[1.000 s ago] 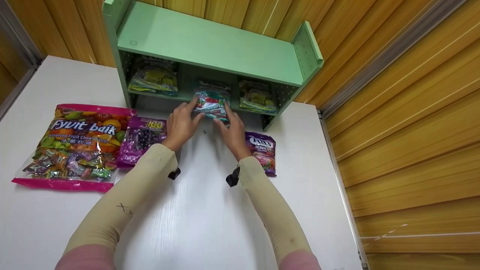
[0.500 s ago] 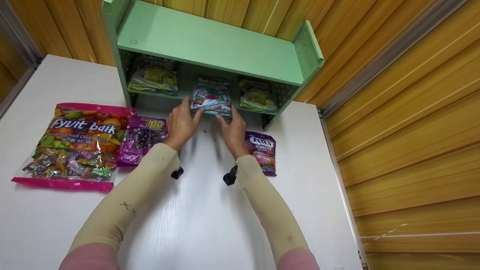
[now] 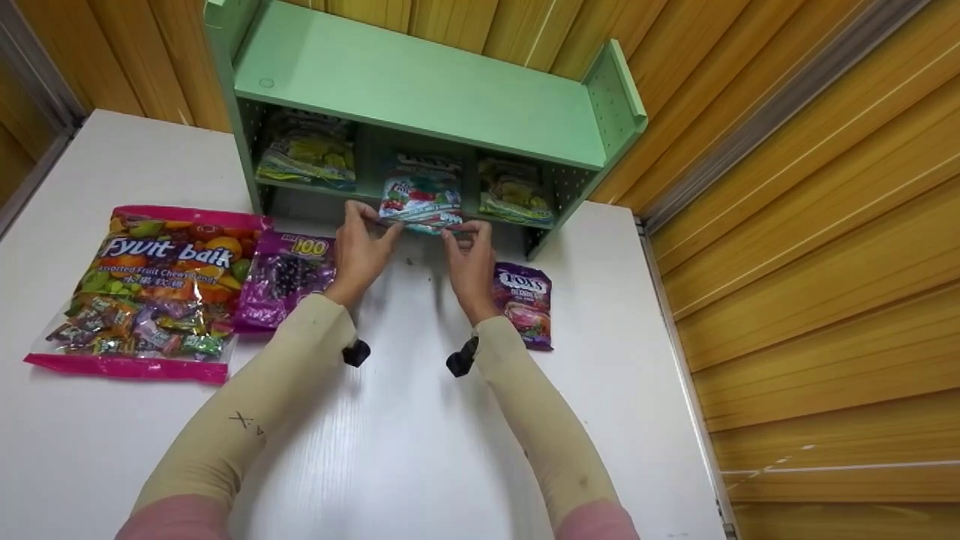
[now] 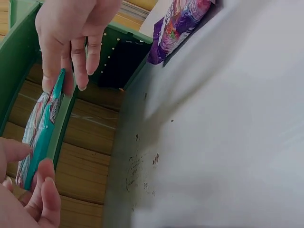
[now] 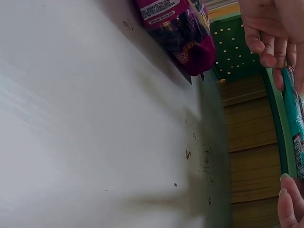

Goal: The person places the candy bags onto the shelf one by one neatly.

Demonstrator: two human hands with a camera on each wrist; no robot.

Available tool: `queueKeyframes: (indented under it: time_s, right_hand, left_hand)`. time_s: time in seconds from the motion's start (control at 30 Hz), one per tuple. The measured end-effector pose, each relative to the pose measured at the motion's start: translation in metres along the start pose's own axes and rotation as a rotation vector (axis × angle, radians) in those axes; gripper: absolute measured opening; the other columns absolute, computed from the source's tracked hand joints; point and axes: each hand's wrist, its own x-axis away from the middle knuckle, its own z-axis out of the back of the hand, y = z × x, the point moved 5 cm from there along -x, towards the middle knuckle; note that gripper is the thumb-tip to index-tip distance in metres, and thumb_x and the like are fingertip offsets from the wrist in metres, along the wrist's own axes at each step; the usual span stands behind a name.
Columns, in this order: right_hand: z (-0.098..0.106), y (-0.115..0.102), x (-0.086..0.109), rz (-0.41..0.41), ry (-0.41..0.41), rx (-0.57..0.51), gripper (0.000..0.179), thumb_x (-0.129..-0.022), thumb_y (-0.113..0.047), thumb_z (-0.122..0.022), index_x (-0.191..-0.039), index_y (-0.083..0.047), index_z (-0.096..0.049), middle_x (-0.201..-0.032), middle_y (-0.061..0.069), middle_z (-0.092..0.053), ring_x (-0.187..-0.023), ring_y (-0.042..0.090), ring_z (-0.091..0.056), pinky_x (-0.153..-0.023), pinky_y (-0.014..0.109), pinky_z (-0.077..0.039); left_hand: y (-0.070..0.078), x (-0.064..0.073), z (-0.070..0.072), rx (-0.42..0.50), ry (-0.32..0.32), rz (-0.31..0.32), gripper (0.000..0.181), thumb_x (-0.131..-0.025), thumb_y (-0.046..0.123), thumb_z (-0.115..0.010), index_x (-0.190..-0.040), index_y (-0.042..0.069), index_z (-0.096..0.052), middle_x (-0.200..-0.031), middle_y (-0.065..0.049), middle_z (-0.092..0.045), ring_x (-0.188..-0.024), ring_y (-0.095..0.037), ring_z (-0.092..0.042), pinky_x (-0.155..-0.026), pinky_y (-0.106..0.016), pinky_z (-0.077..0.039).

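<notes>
A teal Fox's candy bag [image 3: 421, 196] lies in the middle of the green shelf unit [image 3: 420, 90], its front end sticking out over the shelf board's edge. My left hand [image 3: 361, 251] pinches the bag's front left corner between thumb and fingers. At the front right corner, my right hand [image 3: 471, 266] pinches it likewise. Seen edge-on in the left wrist view, the same candy bag [image 4: 43, 137] sits between both hands' thumbs and fingers. Yellow-green candy bags lie on either side of it, one on the left [image 3: 307, 154] and one on the right [image 3: 516, 193].
On the white table [image 3: 390, 420], a large Fyuit baik candy bag [image 3: 150, 292] lies at the left beside a purple candy bag [image 3: 289, 277]. A purple Fox's Berries bag [image 3: 525, 307] lies right of my right hand. Wood-patterned walls [image 3: 810, 300] stand behind and right.
Both hands have shifted from the sides of the teal candy bag to its front corners, drawing back slightly. The bag has come to show more of its face. Other bags have stayed put.
</notes>
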Motion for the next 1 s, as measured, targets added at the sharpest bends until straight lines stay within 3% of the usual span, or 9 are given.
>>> queueKeyframes:
  time_s: [0.1,0.23,0.53,0.73,1.0]
  right_hand:
    - [-0.0005,-0.0001,0.0009,0.038,-0.001,-0.001,0.025,-0.094,-0.035,-0.063,-0.104,-0.012,-0.056,-0.103,0.003,-0.064,-0.095,0.014,-0.063,-0.080,0.028,-0.053]
    - [-0.0022,0.0005,0.0017,0.078,-0.015,0.021,0.022,-0.094,-0.033,-0.064,-0.100,-0.012,-0.064,-0.114,0.003,-0.061,-0.097,0.014,-0.062,-0.084,0.027,-0.053]
    - [-0.0040,-0.0009,0.0018,0.084,-0.072,0.045,0.027,-0.095,-0.032,-0.062,-0.115,-0.014,-0.064,-0.136,0.004,-0.052,-0.100,0.015,-0.062,-0.086,0.029,-0.053]
    - [-0.0063,-0.0009,0.0000,0.074,-0.139,0.045,0.037,-0.095,-0.034,-0.061,-0.128,-0.017,-0.058,-0.141,0.004,-0.046,-0.103,0.017,-0.061,-0.087,0.030,-0.053]
    - [-0.0091,0.0016,-0.0001,0.021,-0.203,0.086,0.052,-0.095,-0.041,-0.058,-0.143,-0.025,-0.045,-0.148,0.004,-0.039,-0.107,0.016,-0.060,-0.086,0.033,-0.054]
  left_hand:
    - [-0.0004,0.0016,0.0003,-0.007,-0.027,-0.030,0.027,-0.088,0.027,-0.071,-0.097,0.007,-0.056,-0.100,-0.010,-0.060,-0.088,-0.022,-0.052,-0.076,-0.033,-0.040]
    - [-0.0024,0.0036,0.0003,-0.031,-0.061,-0.062,0.021,-0.088,0.027,-0.071,-0.092,0.006,-0.068,-0.105,-0.010,-0.062,-0.097,-0.027,-0.057,-0.084,-0.037,-0.043]
    - [-0.0019,0.0043,-0.0008,-0.084,-0.117,-0.073,0.027,-0.090,0.026,-0.069,-0.113,0.010,-0.069,-0.119,-0.010,-0.059,-0.106,-0.025,-0.056,-0.091,-0.042,-0.047]
    - [-0.0015,0.0029,-0.0013,-0.087,-0.140,-0.053,0.031,-0.091,0.024,-0.068,-0.120,0.016,-0.065,-0.120,-0.008,-0.057,-0.102,-0.022,-0.055,-0.089,-0.040,-0.048]
    - [-0.0015,-0.0019,-0.0035,-0.071,-0.155,-0.084,0.042,-0.091,0.021,-0.068,-0.131,0.013,-0.058,-0.123,-0.014,-0.058,-0.096,-0.027,-0.055,-0.084,-0.040,-0.048]
